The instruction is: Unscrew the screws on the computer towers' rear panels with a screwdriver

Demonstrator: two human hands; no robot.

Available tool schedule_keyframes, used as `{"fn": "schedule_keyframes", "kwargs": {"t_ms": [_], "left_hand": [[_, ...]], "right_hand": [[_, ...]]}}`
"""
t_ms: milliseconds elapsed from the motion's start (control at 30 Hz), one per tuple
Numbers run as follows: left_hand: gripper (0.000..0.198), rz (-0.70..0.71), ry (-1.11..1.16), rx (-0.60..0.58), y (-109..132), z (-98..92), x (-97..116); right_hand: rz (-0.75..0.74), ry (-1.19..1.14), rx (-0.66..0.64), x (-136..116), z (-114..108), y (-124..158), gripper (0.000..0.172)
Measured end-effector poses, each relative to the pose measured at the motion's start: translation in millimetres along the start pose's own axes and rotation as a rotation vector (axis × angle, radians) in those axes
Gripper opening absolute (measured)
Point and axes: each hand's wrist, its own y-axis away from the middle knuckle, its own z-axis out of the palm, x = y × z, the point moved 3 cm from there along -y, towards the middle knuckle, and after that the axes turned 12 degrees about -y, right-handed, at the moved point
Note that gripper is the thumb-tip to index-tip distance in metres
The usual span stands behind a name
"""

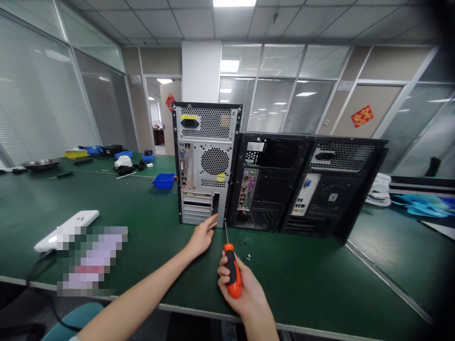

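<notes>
In the head view, my right hand (245,286) is wrapped round the orange and black handle of a screwdriver (232,272). Its shaft points away from me, with the tip at the lower right edge of a silver-backed computer case (194,163). Whether the tip sits on a screw is too small to tell. My left hand (202,239) rests against the bottom of that case, fingers stretched out beside the slot opening, holding nothing visible. The case stands upright with its rear panel facing me. Several small screws (249,256) lie right of the screwdriver.
Two black computer cases (265,189) (330,189) stand close on the right. A blue tray (164,181) sits left of the silver-backed case. A white power bank-like device (69,229) with a cable and a blurred purple item (95,260) lie at the left on the green table (142,208).
</notes>
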Motion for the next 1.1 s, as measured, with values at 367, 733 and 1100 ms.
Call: {"fn": "schedule_keyframes", "kwargs": {"t_ms": [367,733,1100], "left_hand": [[0.069,0.011,0.012,-0.005,0,-0.5,-1],[0.069,0.007,0.014,-0.004,1,-1.5,1],[0.068,0.004,0.015,-0.007,2,-2.4,3]], "right_hand": [[0.021,0.017,-0.071,-2,-9,-10,0.015],[0.047,-0.030,-0.079,-2,-1,-5,0.036],[-0.011,-0.061,-0.077,-2,5,1,0.028]]}}
